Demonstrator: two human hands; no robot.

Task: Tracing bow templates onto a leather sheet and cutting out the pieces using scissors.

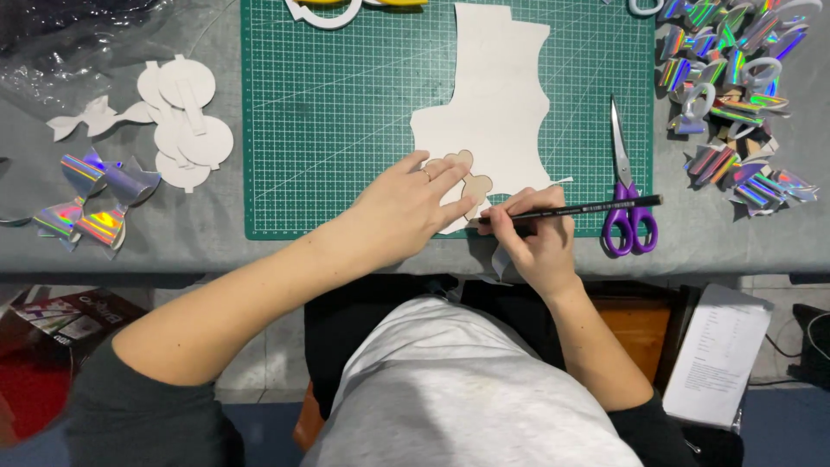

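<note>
From my remote seat, my left hand point(406, 207) covers most of the tan template point(474, 183), so I can't make out its full outline, and the pencil point(571, 209) tip is lost behind my right hand point(536, 238). The white sheet point(493, 104) and the white-and-yellow shapes point(346, 7) run off the top edge. The printing on the paper point(718, 350) at lower right is too small to read.

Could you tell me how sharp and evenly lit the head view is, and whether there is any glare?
In the head view, focus is crisp on the cutting mat; lighting is even with soft shadows; the holographic bows and plastic bag catch bright reflections; the left hand and right hand with the pencil show no motion blur.
</note>
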